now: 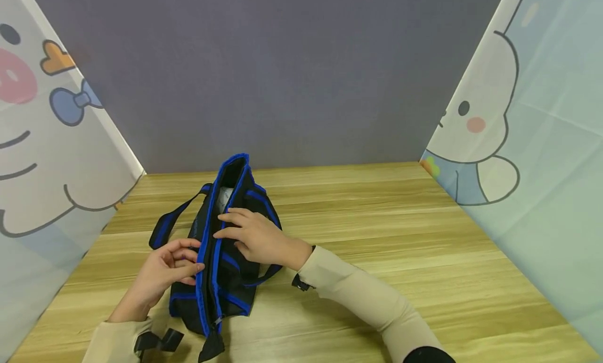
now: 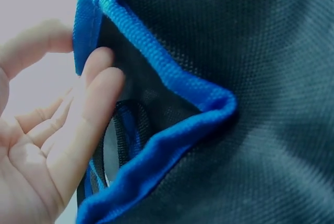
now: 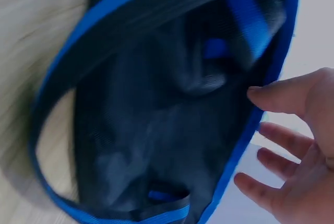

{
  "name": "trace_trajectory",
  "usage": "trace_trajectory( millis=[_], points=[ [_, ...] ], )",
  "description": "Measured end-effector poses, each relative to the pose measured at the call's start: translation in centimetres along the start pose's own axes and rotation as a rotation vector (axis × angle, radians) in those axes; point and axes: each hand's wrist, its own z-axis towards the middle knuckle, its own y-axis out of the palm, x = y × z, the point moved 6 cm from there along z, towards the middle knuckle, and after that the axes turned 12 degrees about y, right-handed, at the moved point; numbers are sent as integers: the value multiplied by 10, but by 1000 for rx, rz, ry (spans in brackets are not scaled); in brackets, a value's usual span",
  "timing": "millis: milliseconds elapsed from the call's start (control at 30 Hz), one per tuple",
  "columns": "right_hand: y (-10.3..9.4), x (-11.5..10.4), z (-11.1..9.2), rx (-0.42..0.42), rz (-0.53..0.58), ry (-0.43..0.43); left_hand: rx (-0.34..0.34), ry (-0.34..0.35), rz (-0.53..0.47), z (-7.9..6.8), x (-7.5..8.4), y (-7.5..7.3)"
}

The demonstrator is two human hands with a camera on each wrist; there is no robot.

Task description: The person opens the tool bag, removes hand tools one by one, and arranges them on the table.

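The zip-top tote bag [image 1: 235, 282], black with blue edging, sits on the left part of the wood-grain tabletop [image 1: 377, 237], its mouth upward and running away from the person.

Left hand [image 1: 167, 271]: thumb and fingers pinch the left rim. Right hand [image 1: 256, 238]: fingers loosely spread across the mouth, thumb against the outer right side; firm grip cannot be confirmed.

To work the mouth well, hold the left rim steady and draw the right rim outward with even force. Where the rim folds sharply at the left hand, smooth the edging before pulling. A white item [image 1: 224, 199], not identifiable, shows inside toward the far end; avoid pressing on it. Guard the zip slider [image 1: 218, 320] at the near end against snagging.

Clearance: the broadest stretch of tabletop lies to the right. The grey panel [image 1: 282, 80] bounds the far edge. The right carry handle [image 1: 270, 271] loops below the right wrist and could catch the wrist strap [image 1: 300, 283].
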Motion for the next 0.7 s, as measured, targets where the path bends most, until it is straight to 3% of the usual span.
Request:
trace_trajectory(
  millis=[100,200,400,700],
  points=[
    [9,2,0,-25,-75,-13,-18,0,22,-3,1,-1],
    [11,6,-4,-24,-82,-25,-34,13,14,-5,3,-4],
    [4,17,-17,19,-120,-123,-40,64,-42,-6,10,-15],
    [1,34,-42,2,-171,-200,-26,125,-159,-10,18,-30]
  ],
)
